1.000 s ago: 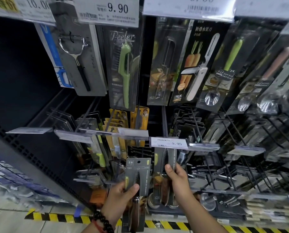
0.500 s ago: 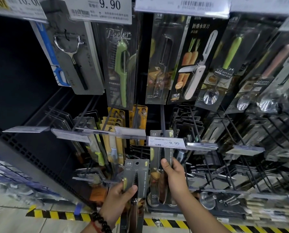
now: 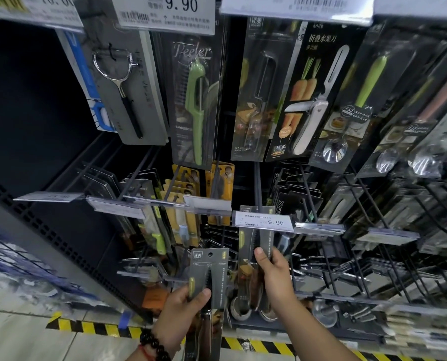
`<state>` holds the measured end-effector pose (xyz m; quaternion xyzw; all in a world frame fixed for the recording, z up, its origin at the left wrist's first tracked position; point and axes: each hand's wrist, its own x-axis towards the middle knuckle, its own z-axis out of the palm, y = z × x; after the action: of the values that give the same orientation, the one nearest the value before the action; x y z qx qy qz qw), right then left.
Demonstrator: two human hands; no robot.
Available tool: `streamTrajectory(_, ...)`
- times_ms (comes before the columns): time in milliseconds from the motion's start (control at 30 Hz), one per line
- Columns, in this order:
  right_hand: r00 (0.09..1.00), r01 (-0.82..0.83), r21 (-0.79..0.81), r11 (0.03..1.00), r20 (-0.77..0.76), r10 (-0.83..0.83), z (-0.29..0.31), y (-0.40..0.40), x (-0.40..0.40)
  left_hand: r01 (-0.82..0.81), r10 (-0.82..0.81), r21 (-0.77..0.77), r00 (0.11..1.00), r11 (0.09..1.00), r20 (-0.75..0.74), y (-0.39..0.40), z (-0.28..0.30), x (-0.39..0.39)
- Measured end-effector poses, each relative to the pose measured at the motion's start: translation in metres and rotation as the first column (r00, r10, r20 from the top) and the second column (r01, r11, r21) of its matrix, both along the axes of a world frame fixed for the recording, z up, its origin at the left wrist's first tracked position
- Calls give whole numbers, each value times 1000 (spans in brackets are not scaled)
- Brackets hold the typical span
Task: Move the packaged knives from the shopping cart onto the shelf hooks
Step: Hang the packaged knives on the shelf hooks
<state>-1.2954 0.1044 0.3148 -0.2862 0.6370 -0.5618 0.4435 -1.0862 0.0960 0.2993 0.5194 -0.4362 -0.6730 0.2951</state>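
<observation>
My left hand [image 3: 184, 308] grips a grey packaged knife [image 3: 212, 269] with a serrated blade, held upright low in front of the shelf. My right hand [image 3: 273, 273] holds a second packaged knife [image 3: 249, 246] by its edge. That pack's top reaches up behind the white 9.90 price tag [image 3: 264, 222] at the tip of a long black hook [image 3: 258, 188]. Whether the pack hangs on the hook is hidden by the tag. The shopping cart is out of view.
Peelers [image 3: 197, 100], a folding fruit knife [image 3: 318, 100] and spoons [image 3: 357, 105] hang on the row above. Yellow packs [image 3: 188, 183] hang to the left, dark packs [image 3: 295, 194] to the right. Bare hooks [image 3: 360, 269] stick out lower right. Striped floor tape [image 3: 92, 328] runs along the shelf base.
My right hand has pushed its knife pack upward, so the pack's top now stands behind the price tag. My left hand keeps its pack in about the same place.
</observation>
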Motion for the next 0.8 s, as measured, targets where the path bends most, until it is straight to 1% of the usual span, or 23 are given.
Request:
streamTrajectory(167, 999, -16, 41, 999, 30, 15, 1, -31, -10, 25, -25, 6, 1000, 1000, -14, -1, 3, 2)
streamTrajectory(400, 999, -21, 191, 981, -32, 28, 1, -87, -23, 13, -13, 10, 1000, 1000, 13, 0, 3, 4)
streamTrajectory(500, 999, -14, 205, 979, 44, 5, 0, -97, -25, 73, -71, -27, 995, 997, 66, -1, 2, 4)
streamTrajectory(533, 999, -9, 228, 974, 39, 0, -3, -98, -25, 90, -87, -38, 994, 995, 72, -2, 3, 2)
streamTrajectory(600, 1000, 19, 239, 971, -17, -15, -14, -96, -26, 114, -111, -51, 992, 992, 64, -2, 5, -3)
streamTrajectory(667, 996, 94, 238, 967, -29, -90, -21, -81, -23, 134, -131, -68, 990, 989, 51, -3, 7, -11)
streamTrajectory(733, 986, 129, 228, 965, 73, -149, -22, -53, -15, 138, -135, -66, 989, 988, 52, -4, 11, -19)
streamTrajectory(800, 980, 81, 173, 982, 166, -110, -20, -26, -8, 143, -137, -79, 988, 987, 76, -7, 14, -27)
